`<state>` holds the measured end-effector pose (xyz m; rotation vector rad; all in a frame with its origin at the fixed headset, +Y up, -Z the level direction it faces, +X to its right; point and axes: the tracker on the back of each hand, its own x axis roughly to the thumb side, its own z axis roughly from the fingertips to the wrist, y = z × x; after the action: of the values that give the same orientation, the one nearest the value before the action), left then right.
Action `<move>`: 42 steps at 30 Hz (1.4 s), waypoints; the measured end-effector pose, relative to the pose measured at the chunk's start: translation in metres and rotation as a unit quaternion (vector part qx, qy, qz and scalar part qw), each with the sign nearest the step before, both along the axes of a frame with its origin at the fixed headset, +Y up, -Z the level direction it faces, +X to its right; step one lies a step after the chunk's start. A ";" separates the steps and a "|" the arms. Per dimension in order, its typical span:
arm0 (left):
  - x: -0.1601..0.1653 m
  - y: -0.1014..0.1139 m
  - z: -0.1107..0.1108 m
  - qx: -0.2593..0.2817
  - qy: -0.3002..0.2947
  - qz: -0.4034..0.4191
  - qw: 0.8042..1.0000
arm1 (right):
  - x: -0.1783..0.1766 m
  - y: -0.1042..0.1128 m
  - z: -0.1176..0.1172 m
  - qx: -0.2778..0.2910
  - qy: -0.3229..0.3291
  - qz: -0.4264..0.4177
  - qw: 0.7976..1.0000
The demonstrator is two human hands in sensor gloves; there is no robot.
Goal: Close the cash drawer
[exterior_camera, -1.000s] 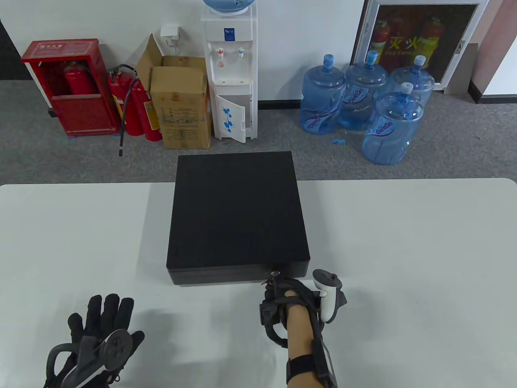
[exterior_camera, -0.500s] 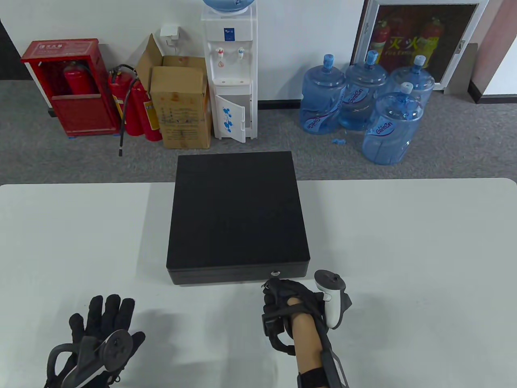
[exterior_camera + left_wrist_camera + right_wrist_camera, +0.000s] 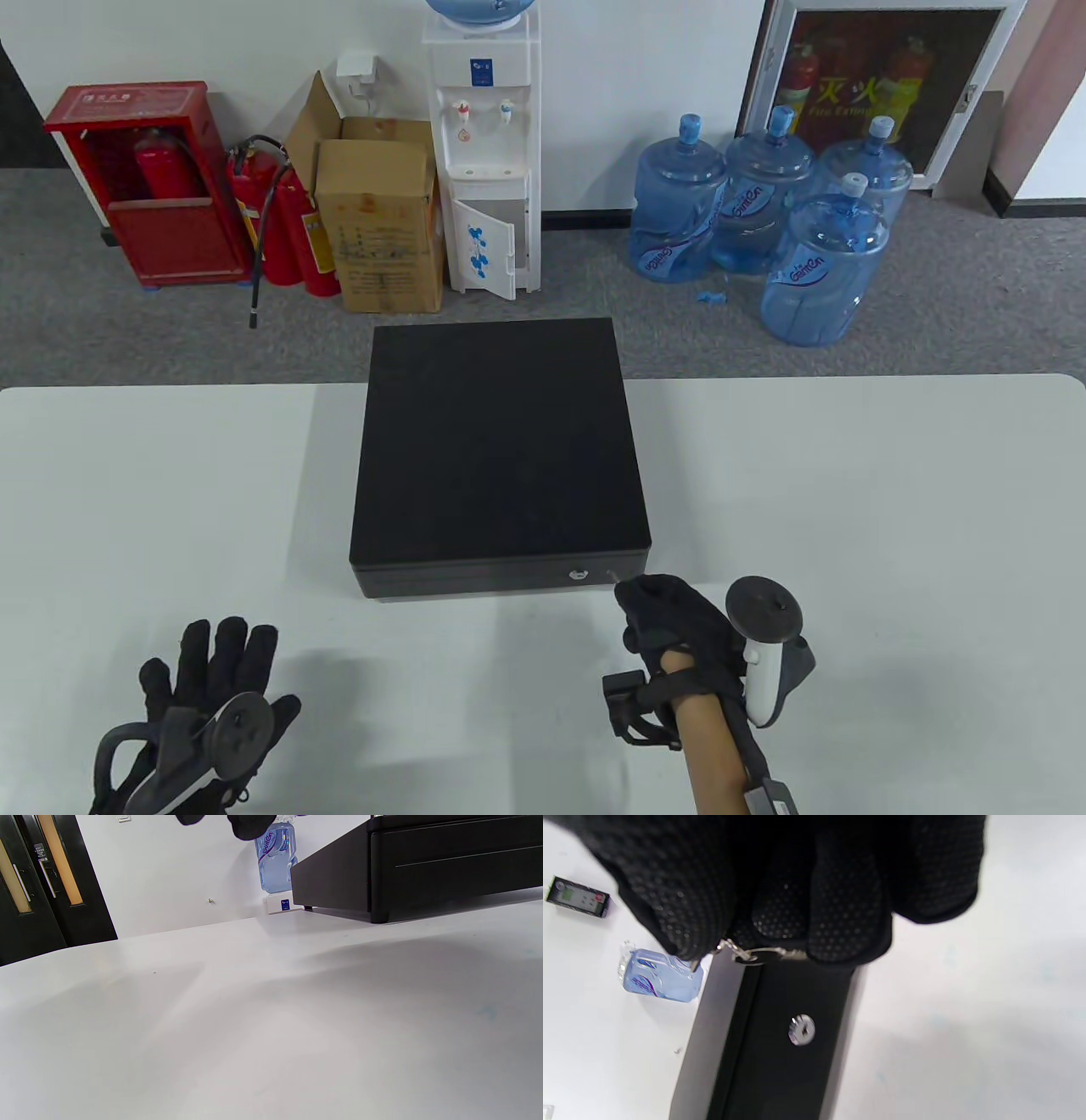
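Drawer (image 3: 501,584) first, since that is what you came to shut: its front sits flush in the black box at the table's middle, with no gap showing from above, so I judge it closed already. Start nearest you. Your left hand (image 3: 208,709) lies flat on the table (image 3: 891,509) at the lower left, fingers stretched and slightly apart, holding nothing, just as it lay a second ago. Your right hand (image 3: 679,620) is the one that changed: a second ago it was bunched right at the lock (image 3: 578,575), and now it has drawn off to the right and a little toward you, so the lock stands bare. In the right wrist view its fingers (image 3: 840,916) are curled together and pinch a small metal key (image 3: 755,952) on a ring, hanging free above the lock face, not in it. That reads as the key turned and pulled out, which leaves the task as good as done; what remains, I'd say, is to set the key down or simply withdraw. Farther off, past the table's edge, stand water bottles (image 3: 764,221) on the floor.
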<state>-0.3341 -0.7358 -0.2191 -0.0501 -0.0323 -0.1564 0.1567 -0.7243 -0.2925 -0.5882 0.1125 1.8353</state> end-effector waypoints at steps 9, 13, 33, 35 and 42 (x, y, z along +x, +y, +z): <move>-0.002 0.001 0.000 0.000 0.006 0.000 1.000 | 0.027 0.014 0.005 0.077 -0.019 0.078 0.994; -0.002 0.002 0.000 -0.001 0.008 0.000 1.000 | 0.040 0.019 0.009 0.100 -0.034 0.141 0.984; -0.001 0.002 0.000 0.000 0.003 0.003 1.000 | 0.096 -0.005 0.030 0.025 -0.103 0.254 0.961; -0.001 0.002 0.000 0.000 0.003 0.002 1.000 | 0.099 -0.009 0.030 0.012 -0.105 0.260 0.960; -0.003 0.002 0.000 -0.002 0.007 0.005 1.000 | 0.112 -0.021 0.033 -0.032 -0.122 0.267 0.955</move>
<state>-0.3369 -0.7335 -0.2190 -0.0548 -0.0189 -0.1462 0.2689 -0.7451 -0.2596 -0.9545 -0.1705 2.2646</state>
